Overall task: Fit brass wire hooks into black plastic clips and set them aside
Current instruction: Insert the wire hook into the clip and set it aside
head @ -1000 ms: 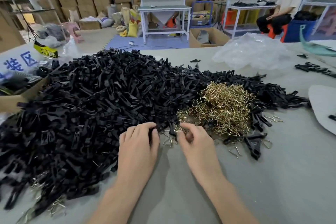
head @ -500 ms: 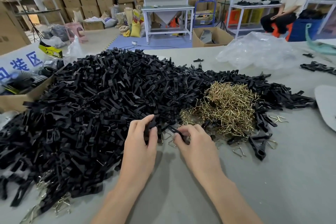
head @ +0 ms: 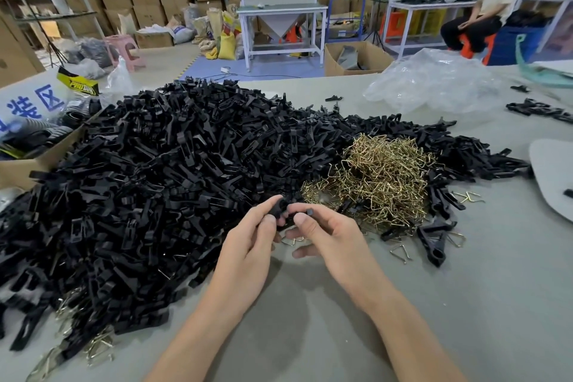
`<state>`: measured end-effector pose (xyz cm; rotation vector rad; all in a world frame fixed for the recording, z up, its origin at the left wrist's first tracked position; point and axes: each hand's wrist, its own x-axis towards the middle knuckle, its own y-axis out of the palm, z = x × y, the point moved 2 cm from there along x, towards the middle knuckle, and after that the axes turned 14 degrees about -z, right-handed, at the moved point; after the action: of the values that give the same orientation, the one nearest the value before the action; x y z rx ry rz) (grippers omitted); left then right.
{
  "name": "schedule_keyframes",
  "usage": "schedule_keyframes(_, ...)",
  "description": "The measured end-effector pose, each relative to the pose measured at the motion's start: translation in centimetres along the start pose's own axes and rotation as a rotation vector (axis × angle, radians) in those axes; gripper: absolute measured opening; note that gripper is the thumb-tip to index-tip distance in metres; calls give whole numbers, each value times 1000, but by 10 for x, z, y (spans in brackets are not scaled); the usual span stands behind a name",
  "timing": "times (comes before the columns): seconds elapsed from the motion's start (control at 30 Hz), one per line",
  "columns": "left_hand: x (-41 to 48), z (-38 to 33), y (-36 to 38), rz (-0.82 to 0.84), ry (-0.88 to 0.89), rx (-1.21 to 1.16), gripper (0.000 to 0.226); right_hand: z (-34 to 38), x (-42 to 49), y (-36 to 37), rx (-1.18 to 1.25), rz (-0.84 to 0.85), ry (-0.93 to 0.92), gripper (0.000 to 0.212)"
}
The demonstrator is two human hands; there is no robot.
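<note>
"Judging from the head view, you are pinching one black clip (head: 280, 208) between both hands. Your left hand (head: 248, 245) and right hand (head: 330, 237) are curling their fingers round it just above the counter (head: 465, 304), right beside the brass hooks (head: 381, 177)."

"Agreed, though I cannot tell whether you are already holding a hook. You are barely denting the work, I think. The big pile of clips (head: 173, 170) is lying unfitted on your left, and only a few clips showing wire (head: 96, 347) are sitting at its near edge."
</note>
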<state>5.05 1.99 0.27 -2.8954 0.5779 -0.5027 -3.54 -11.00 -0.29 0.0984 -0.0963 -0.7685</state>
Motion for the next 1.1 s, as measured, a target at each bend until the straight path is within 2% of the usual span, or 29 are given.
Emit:
schedule_keyframes(0.13, -2, -6, 3, 54, -26, -69, 32, 1, 4, -2, 111, -51, 33, 24)
schedule_keyframes(0.3, 0, -8, 3, -14, -92, -188, 25, 1, 3, -3, 25, -48, 7, 36)
schedule_keyframes(0.63, -2, -7, 3, -33, -87, -156, 21, 6, -1, 0, 20, 35, -15, 25)
schedule_keyframes(0.8, -4, -10, 3, -7, -46, -131, 19, 6, -2, 0, 27, 61, -56, 30)
schedule_keyframes(1.0, -9, -13, 3, 0, 3, -60, 23, 4, -2, 0, 95, 80, -20, 35)
schedule_keyframes(1.1, -10, -14, 4, 38, 60, -12, 28, 5, -2, -1, 143, 73, -15, 28)
